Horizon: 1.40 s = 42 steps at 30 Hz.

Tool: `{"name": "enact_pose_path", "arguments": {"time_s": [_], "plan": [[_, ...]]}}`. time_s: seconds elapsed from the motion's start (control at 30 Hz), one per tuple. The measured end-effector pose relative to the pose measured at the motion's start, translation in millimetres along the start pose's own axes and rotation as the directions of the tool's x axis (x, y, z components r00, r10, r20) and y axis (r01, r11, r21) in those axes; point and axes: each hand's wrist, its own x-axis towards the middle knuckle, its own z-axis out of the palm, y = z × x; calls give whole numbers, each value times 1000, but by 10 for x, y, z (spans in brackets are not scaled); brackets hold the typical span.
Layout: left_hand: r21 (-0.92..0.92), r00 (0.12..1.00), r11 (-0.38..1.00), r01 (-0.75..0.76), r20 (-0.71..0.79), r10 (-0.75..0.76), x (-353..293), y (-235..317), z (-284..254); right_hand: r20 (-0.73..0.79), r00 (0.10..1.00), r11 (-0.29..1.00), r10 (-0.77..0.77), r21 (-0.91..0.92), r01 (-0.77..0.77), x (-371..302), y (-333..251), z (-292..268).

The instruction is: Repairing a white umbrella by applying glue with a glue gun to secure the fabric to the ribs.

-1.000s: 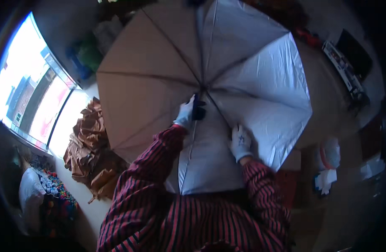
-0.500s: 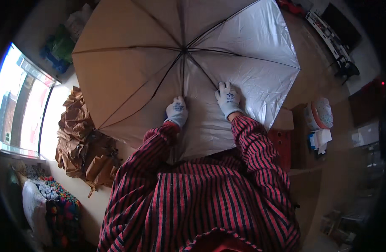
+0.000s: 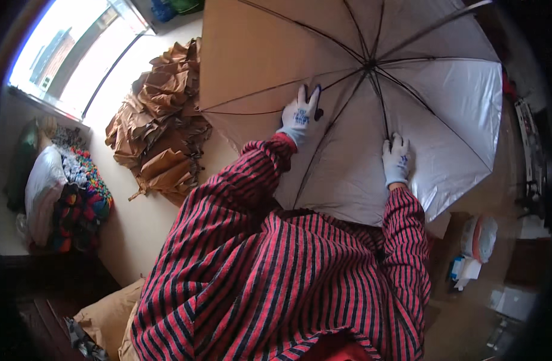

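We have an opened umbrella [image 3: 354, 108], silvery inside, spread beneath and ahead of both gloved hands, its ribs toward us. Our left hand [image 3: 298, 115] lies over the canopy with its fingers spread apart. Our right hand [image 3: 397, 158] has its fingertips at a dark rib [image 3: 382, 102]; we cannot tell whether it pinches it. The shaft [image 3: 435, 30] slants away beyond the right hand. Left of our left hand sits a heap of crumpled brown sheets [image 3: 162, 114], with a bright window [image 3: 71, 54] farther out; a red-banded tub [image 3: 483, 239] stands to the right hand's lower right.
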Motion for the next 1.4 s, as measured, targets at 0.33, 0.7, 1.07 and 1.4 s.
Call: {"name": "enact_pose_path", "arguments": {"time_s": [0.33,0.7,1.07,1.4], "plan": [[393,880,819,-418,399,258,1190,-700,582,-77,997,996,7,-90,-14,23,100,9],[237,775,799,-553,498,388,1728,-607,222,-120,990,996,70,60,-63,-72,317,52],[245,972,942,-228,2,235,817,59,-223,-81,993,994,85,75,-79,-12,225,-16],[-105,964,985,-140,214,160,-55,70,843,-55,921,326,387,942,-81,11,423,-982]]}}
